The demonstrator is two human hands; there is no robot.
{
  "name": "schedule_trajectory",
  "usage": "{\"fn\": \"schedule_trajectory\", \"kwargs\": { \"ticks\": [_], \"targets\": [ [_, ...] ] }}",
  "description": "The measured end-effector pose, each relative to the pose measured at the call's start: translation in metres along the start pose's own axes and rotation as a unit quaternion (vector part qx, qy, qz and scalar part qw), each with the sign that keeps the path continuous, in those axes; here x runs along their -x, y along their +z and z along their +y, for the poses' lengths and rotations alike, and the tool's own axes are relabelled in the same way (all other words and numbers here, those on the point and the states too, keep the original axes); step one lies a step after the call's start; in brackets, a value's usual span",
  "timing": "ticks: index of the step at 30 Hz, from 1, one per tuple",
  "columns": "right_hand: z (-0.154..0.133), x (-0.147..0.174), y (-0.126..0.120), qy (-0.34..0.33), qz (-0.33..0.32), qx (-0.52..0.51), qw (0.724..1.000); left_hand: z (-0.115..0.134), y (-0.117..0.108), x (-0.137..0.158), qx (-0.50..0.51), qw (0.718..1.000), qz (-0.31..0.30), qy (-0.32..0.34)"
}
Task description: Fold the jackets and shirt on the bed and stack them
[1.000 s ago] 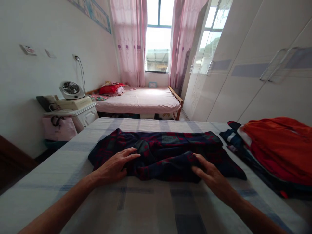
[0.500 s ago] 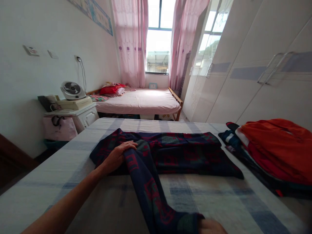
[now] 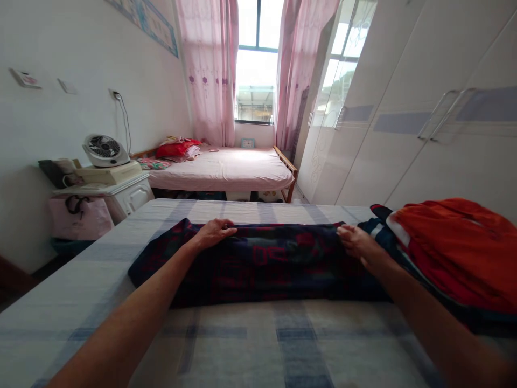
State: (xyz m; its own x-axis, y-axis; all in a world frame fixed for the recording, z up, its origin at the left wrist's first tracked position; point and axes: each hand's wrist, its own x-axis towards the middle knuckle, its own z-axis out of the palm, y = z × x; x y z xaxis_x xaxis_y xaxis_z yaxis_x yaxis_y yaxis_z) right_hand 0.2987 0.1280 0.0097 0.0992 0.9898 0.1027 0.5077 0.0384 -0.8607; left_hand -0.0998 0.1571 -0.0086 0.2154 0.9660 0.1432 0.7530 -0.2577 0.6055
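Observation:
A dark navy long-sleeved shirt (image 3: 274, 264) with red and green patterns lies in a long folded strip across the bed. At its far edge, toward the left end, my left hand (image 3: 214, 233) is closed with thumb and fingers on the cloth. My right hand (image 3: 357, 243) pinches the same far edge near the right end. The sleeve lies flat along the strip between both hands. Part of the shirt's right end is hidden by my right forearm.
A pile of folded clothes (image 3: 456, 253), orange on top, sits right of the shirt on the checked bedsheet (image 3: 242, 345). Beyond stand a second bed (image 3: 234, 167) with pink bedding, a nightstand (image 3: 129, 196) with a fan (image 3: 105, 150), and a white wardrobe (image 3: 404, 113).
The sleeve that hung toward me has been laid along the folded shirt. My right hand has moved from the near edge to the shirt's far right; my left has shifted slightly.

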Motion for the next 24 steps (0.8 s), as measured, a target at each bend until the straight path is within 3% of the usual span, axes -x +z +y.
{"fn": "schedule_trajectory", "kwargs": {
  "ticks": [4, 9, 12, 14, 17, 19, 21, 24],
  "targets": [
    [0.043, -0.002, 0.015, 0.046, 0.013, 0.015, 0.999, -0.013, 0.004, 0.005, -0.065, 0.998, 0.013, -0.002],
    [0.036, -0.011, 0.006, -0.070, 0.071, 0.084, 0.992, -0.013, 0.002, 0.011, -0.139, 0.989, 0.040, -0.011],
    [0.030, -0.014, -0.003, -0.111, 0.116, 0.250, 0.955, 0.002, 0.008, 0.016, -0.191, 0.977, 0.090, -0.020],
    [0.025, -0.008, 0.001, -0.156, 0.130, 0.328, 0.922, 0.015, 0.016, 0.020, -0.213, 0.971, 0.107, 0.018],
    [0.010, 0.009, 0.025, -0.275, 0.079, 0.356, 0.890, 0.027, 0.029, 0.024, -0.258, 0.952, 0.085, 0.142],
    [0.002, 0.017, 0.045, -0.330, 0.018, 0.367, 0.870, 0.022, 0.035, 0.026, -0.294, 0.936, 0.056, 0.184],
    [0.003, 0.015, 0.059, -0.336, -0.025, 0.387, 0.858, 0.005, 0.037, 0.026, -0.321, 0.935, 0.024, 0.148],
    [0.027, -0.001, 0.054, -0.224, -0.054, 0.423, 0.876, -0.026, 0.033, 0.029, -0.344, 0.937, -0.012, 0.055]
  ]
}}
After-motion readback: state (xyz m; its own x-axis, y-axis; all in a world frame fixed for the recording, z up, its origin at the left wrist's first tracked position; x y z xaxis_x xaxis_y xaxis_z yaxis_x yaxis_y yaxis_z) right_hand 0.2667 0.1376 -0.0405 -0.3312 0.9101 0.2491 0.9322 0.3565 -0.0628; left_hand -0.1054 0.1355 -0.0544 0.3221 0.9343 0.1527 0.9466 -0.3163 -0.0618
